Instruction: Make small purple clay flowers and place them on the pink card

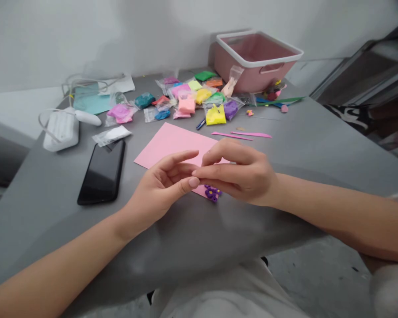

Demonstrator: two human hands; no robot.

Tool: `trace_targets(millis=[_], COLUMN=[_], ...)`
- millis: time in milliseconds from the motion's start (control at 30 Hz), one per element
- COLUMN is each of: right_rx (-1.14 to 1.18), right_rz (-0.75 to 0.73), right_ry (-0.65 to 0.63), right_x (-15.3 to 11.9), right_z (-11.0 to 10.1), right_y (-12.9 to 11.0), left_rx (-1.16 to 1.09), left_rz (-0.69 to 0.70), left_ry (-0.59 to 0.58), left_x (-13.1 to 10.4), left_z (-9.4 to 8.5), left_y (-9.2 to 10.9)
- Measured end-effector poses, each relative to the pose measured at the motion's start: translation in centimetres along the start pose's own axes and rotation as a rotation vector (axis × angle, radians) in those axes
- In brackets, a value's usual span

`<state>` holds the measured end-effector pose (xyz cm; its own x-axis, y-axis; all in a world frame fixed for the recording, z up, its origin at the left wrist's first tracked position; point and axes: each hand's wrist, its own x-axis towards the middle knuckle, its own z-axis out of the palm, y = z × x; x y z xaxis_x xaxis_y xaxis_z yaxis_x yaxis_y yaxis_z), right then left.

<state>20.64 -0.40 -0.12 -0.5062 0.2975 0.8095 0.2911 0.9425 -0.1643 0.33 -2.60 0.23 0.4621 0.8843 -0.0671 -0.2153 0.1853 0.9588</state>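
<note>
Fingertips of my left hand [166, 183] and my right hand [240, 172] meet above the near edge of a pink sheet [172, 139]. Both hands are closed in a pinch around something too small or hidden to make out. Below my right fingers, purple flowers with yellow centres [212, 192] lie on the sheet's near corner. Beyond the sheet are two thin pink tools [252, 134] and a dark blue pen-like item [200, 123].
A black phone [102, 173] lies at the left, near a white power strip [61, 130]. Several bags of coloured clay [215, 115] spread across the back of the grey table [305, 145]. Behind them stands a pink basket [252, 64] with a white rim.
</note>
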Motion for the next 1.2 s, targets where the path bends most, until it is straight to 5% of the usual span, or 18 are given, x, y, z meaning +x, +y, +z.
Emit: trace_targets(millis=[433, 1200], right_rx=[-0.026, -0.003], right_rz=[0.056, 0.026], right_ry=[0.024, 0.007], right_x=[0.49, 0.39], right_z=[-0.91, -0.96], right_y=[-0.31, -0.23], left_rx=[-0.038, -0.089], left_rz=[0.012, -0.016], left_ry=[0.118, 0.112], left_x=[-0.03, -0.11], left_z=[0.03, 0.05], left_y=[0.16, 0.15])
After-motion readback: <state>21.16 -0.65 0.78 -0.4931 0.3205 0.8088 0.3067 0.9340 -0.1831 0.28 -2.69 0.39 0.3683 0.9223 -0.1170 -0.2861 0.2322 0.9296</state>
